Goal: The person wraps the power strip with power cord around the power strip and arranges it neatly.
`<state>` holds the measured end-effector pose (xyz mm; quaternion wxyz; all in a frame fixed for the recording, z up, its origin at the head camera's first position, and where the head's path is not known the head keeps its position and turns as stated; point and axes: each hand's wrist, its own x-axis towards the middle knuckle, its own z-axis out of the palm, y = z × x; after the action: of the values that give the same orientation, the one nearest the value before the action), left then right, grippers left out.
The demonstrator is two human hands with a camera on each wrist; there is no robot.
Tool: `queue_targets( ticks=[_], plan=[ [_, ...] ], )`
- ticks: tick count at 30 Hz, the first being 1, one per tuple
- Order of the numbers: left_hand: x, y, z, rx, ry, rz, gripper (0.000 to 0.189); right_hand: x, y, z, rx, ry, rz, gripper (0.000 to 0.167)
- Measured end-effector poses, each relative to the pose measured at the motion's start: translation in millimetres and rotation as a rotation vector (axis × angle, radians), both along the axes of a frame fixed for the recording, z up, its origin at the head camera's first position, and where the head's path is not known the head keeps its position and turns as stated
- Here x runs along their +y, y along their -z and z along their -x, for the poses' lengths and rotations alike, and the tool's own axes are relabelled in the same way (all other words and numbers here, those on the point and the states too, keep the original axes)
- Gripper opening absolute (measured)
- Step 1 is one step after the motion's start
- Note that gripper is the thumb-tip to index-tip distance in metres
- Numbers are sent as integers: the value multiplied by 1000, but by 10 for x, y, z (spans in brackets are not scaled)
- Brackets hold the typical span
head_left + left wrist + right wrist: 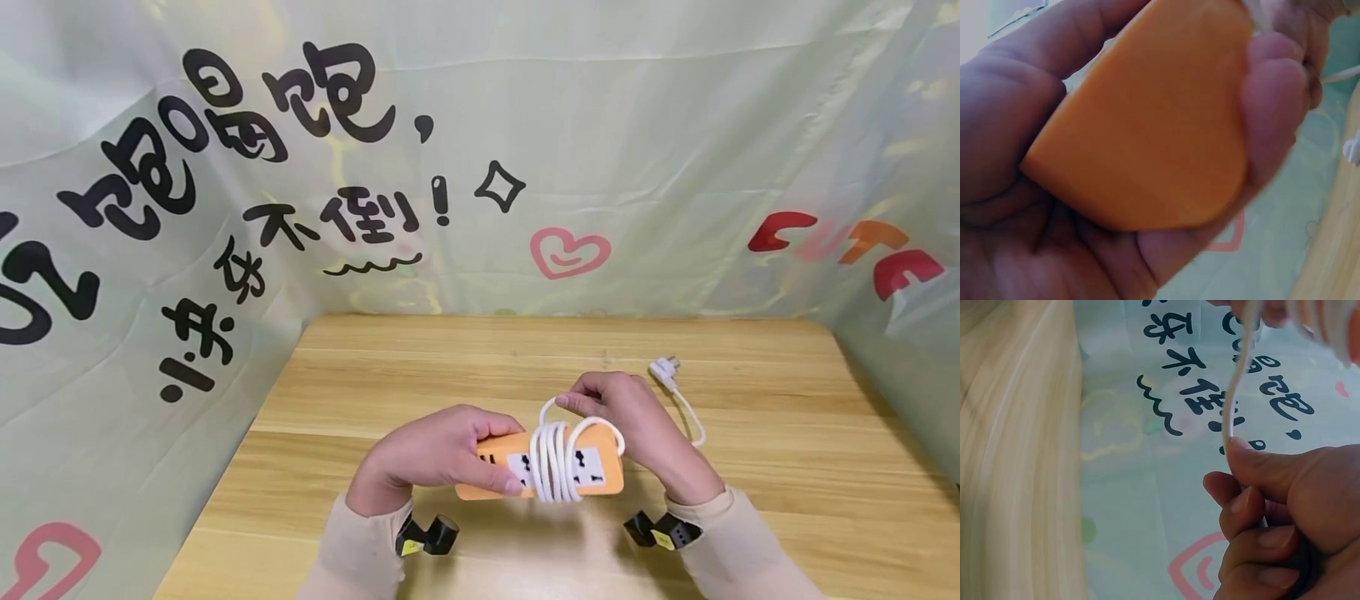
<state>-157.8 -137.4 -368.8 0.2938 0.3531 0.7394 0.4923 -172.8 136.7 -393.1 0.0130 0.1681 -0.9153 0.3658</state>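
Note:
My left hand (450, 450) grips the left end of an orange power strip (611, 479), thumb across its socket face and fingers behind. The left wrist view shows the strip's plain orange underside (1147, 125) against the palm. Several turns of white cord (553, 462) wrap around the strip's middle, and one loop arches over its right end. My right hand (626, 408) pinches the cord between thumb and fingers just above the strip. In the right wrist view the cord (1232, 406) runs taut from the right hand (1272, 519) up towards the wound turns.
The cord's white plug (663, 371) lies on the wooden table (450, 358) at the right, with its tail curving back beside the right wrist. A pale printed cloth (675, 167) with lettering stands behind and along the sides. Black cameras (438, 533) sit on both wrists.

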Motion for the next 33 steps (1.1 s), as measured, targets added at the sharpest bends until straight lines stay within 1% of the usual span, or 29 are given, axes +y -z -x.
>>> queue_targets(
  ticks=[2,6,13,16,20,22,25,28,31,33],
  plan=[
    [11,17,-2,18,16,48,21,-11,-23,-11,-25,14,-3,24],
    [44,46,-1,97,40,156,18,-27,-61,-36,-29,22,-18,20],
    [89,86,-2,196,37,271,13,-59,-101,-95,-6,39,-8,17],
    [103,103,-3,223,35,308,14,-80,-112,-125,7,34,4,16],
    [119,129,3,233,29,352,15,-124,-122,-174,12,19,20,16],
    [126,137,3,248,22,374,15,-145,-124,-201,11,18,22,15],
    [132,146,2,260,3,399,14,-172,-129,-236,17,22,25,15],
    [132,146,0,262,-33,425,15,-193,-135,-259,35,14,41,15],
    [130,145,9,264,-87,437,17,-215,-138,-276,62,0,57,14],
    [126,142,15,267,-135,438,18,-232,-139,-291,87,-10,66,12]
  ],
)
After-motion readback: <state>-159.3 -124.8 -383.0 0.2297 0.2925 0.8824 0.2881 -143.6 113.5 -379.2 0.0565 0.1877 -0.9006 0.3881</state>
